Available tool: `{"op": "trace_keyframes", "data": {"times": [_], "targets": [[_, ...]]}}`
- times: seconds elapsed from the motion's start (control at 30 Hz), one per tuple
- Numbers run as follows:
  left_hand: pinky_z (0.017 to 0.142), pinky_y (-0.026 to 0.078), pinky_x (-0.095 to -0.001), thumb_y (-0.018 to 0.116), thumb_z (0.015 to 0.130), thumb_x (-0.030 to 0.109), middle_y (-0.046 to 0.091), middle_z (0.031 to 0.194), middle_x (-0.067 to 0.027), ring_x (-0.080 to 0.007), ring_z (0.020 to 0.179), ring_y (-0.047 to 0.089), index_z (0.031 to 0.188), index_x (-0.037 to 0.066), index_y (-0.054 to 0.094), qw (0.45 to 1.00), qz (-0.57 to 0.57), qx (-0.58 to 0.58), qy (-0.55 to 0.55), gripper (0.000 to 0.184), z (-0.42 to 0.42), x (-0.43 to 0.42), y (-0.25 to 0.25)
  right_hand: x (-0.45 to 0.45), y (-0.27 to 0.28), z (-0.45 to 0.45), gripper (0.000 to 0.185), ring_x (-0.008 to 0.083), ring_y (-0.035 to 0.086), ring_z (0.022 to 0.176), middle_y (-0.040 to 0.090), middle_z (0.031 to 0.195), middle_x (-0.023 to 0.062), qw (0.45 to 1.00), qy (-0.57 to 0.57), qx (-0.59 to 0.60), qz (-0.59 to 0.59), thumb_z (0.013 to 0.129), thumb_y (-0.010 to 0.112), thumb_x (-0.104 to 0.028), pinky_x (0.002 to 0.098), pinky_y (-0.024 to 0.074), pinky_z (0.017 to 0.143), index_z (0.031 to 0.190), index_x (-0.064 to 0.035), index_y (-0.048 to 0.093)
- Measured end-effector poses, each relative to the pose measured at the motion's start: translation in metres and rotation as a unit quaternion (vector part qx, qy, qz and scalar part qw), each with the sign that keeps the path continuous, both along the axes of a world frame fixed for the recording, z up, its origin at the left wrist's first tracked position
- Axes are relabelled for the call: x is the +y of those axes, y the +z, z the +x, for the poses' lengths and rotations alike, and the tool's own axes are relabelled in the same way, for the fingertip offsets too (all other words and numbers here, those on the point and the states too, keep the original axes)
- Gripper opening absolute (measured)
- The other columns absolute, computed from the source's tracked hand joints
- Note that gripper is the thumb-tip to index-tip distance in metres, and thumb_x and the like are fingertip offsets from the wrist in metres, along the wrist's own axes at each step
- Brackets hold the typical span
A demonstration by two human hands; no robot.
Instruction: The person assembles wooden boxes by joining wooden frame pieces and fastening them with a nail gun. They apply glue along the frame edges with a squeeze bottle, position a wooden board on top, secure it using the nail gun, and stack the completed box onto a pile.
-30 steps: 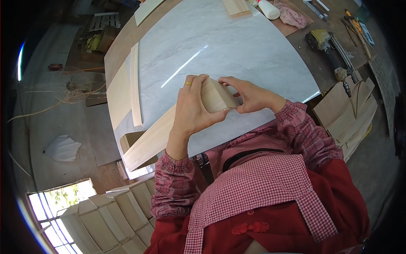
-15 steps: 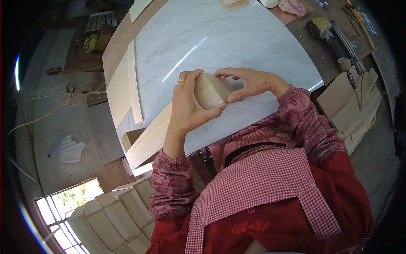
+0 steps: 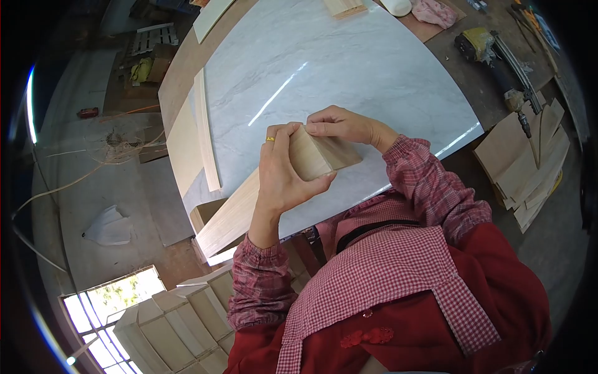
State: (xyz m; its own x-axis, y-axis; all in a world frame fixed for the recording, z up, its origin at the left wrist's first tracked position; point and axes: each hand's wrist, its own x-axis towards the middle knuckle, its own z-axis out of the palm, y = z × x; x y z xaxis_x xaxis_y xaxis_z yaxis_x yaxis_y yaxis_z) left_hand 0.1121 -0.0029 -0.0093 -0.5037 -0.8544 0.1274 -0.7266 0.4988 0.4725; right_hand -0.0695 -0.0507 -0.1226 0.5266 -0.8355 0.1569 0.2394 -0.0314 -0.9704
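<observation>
A pale wooden box-like piece (image 3: 309, 156) stands on the marble-patterned tabletop, one corner edge toward me. My left hand (image 3: 280, 165), with a ring on one finger, is closed around its near end, thumb at the lower edge and fingers over the top. At the upper corner my right hand (image 3: 342, 126) pinches the rim between thumb and fingers. A long pale board (image 3: 230, 215) runs from behind my left wrist to the table's left corner; whether it joins the box piece is hidden by my hand.
The marble-patterned tabletop (image 3: 374, 68) has a narrow wood strip (image 3: 205, 131) along its left side. Small wood pieces (image 3: 344, 7) and a pink cloth (image 3: 434, 12) lie at the back. At right are a nail gun (image 3: 498, 68) and stacked thin boards (image 3: 523, 165). Wooden boxes (image 3: 180, 324) stand lower left.
My right hand has moved from the box piece's right side up to its top corner, and its fingers have closed there. My left hand keeps its hold. The whole view has shifted slightly.
</observation>
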Motion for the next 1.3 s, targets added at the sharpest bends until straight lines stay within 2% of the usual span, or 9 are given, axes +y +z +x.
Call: {"op": "trace_keyframes", "data": {"times": [0.1, 0.33, 0.53, 0.57, 0.6, 0.7, 0.9, 1.13, 1.3], "targets": [[0.087, 0.047, -0.0398, 0.09, 0.051, 0.027, 0.056, 0.115, -0.0146, -0.0296, 0.094, 0.055, 0.131, 0.002, 0.053, 1.0, -0.008, 0.007, -0.002, 0.091, 0.0, 0.001, 0.0, 0.004, -0.005, 0.007, 0.033, 0.0085, 0.044, 0.076, 0.054, 0.076, -0.0044, 0.998, -0.012, -0.054, 0.035, 0.1, 0.058, -0.033, 0.0239, 0.0378, 0.075, 0.077, -0.0098, 0.061], [0.087, 0.047, -0.04, 0.09, 0.051, 0.026, 0.056, 0.115, -0.0148, -0.0295, 0.094, 0.056, 0.131, 0.002, 0.053, 1.0, -0.004, 0.01, -0.001, 0.092, -0.001, -0.001, 0.001, 0.003, -0.007, 0.009, 0.032, 0.0072, 0.041, 0.071, 0.051, 0.072, -0.0063, 0.997, -0.022, -0.069, 0.031, 0.098, 0.06, -0.031, 0.0216, 0.0358, 0.069, 0.073, -0.0105, 0.061], [0.087, 0.048, -0.0406, 0.09, 0.049, 0.026, 0.056, 0.117, -0.015, -0.0298, 0.095, 0.056, 0.131, 0.002, 0.053, 1.0, 0.008, 0.008, 0.012, 0.092, -0.002, 0.0, 0.002, 0.005, -0.009, 0.003, 0.029, 0.0096, 0.049, 0.074, 0.059, 0.08, -0.0035, 0.999, -0.017, -0.028, 0.032, 0.095, 0.065, -0.037, 0.0226, 0.0416, 0.074, 0.086, -0.0094, 0.069], [0.087, 0.048, -0.0407, 0.09, 0.049, 0.026, 0.056, 0.116, -0.0149, -0.0299, 0.095, 0.056, 0.131, 0.002, 0.054, 1.0, 0.009, 0.008, 0.013, 0.092, -0.002, 0.0, 0.002, 0.007, -0.008, 0.0, 0.029, 0.0119, 0.051, 0.079, 0.061, 0.087, -0.0014, 0.999, -0.018, -0.022, 0.02, 0.088, 0.07, -0.037, 0.0242, 0.0431, 0.078, 0.094, -0.009, 0.068], [0.087, 0.048, -0.0407, 0.09, 0.049, 0.026, 0.056, 0.116, -0.0147, -0.03, 0.095, 0.056, 0.13, 0.002, 0.054, 1.0, 0.01, 0.009, 0.015, 0.092, -0.002, 0.0, 0.003, 0.009, -0.008, -0.003, 0.037, 0.0142, 0.054, 0.085, 0.062, 0.094, 0.0006, 1.0, -0.018, -0.017, 0.007, 0.081, 0.076, -0.038, 0.0258, 0.0447, 0.082, 0.102, -0.0086, 0.066], [0.087, 0.048, -0.0409, 0.091, 0.048, 0.026, 0.057, 0.116, -0.0143, -0.0303, 0.095, 0.056, 0.13, 0.003, 0.054, 1.0, 0.015, 0.011, 0.022, 0.092, -0.002, 0.001, 0.004, 0.015, -0.007, -0.012, 0.078, 0.021, 0.061, 0.1, 0.067, 0.116, 0.0068, 0.999, -0.017, 0.001, -0.032, 0.061, 0.092, -0.04, 0.0307, 0.0493, 0.094, 0.125, -0.0074, 0.062], [0.086, 0.048, -0.0403, 0.091, 0.048, 0.025, 0.057, 0.115, -0.0138, -0.0307, 0.095, 0.056, 0.128, 0.005, 0.055, 0.999, 0.017, -0.023, 0.035, 0.091, 0.007, 0.013, 0.011, 0.025, 0.01, -0.004, 0.08, 0.0218, 0.061, 0.095, 0.067, 0.109, 0.0077, 0.998, 0.058, -0.008, 0.024, 0.053, 0.097, -0.034, 0.0347, 0.0504, 0.09, 0.119, -0.004, 0.061], [0.087, 0.048, -0.0402, 0.091, 0.048, 0.025, 0.057, 0.116, -0.0138, -0.0308, 0.095, 0.056, 0.127, 0.005, 0.055, 0.999, 0.004, 0.005, 0.032, 0.09, 0.003, 0.01, 0.009, 0.014, 0.008, -0.007, 0.08, 0.0221, 0.061, 0.091, 0.067, 0.105, 0.0079, 0.997, 0.071, 0.021, 0.014, 0.052, 0.097, -0.036, 0.0336, 0.0507, 0.088, 0.115, -0.0034, 0.06], [0.091, 0.045, -0.0407, 0.091, 0.047, 0.026, 0.057, 0.117, -0.0142, -0.0316, 0.098, 0.056, 0.128, 0.004, 0.053, 0.999, 0.015, -0.013, 0.04, 0.092, 0.001, 0.013, 0.012, 0.02, 0.008, -0.014, 0.084, 0.0277, 0.059, 0.11, 0.062, 0.123, 0.0146, 0.993, 0.028, 0.096, -0.065, 0.058, 0.095, -0.042, 0.0383, 0.0483, 0.096, 0.124, -0.0028, 0.059]]}}
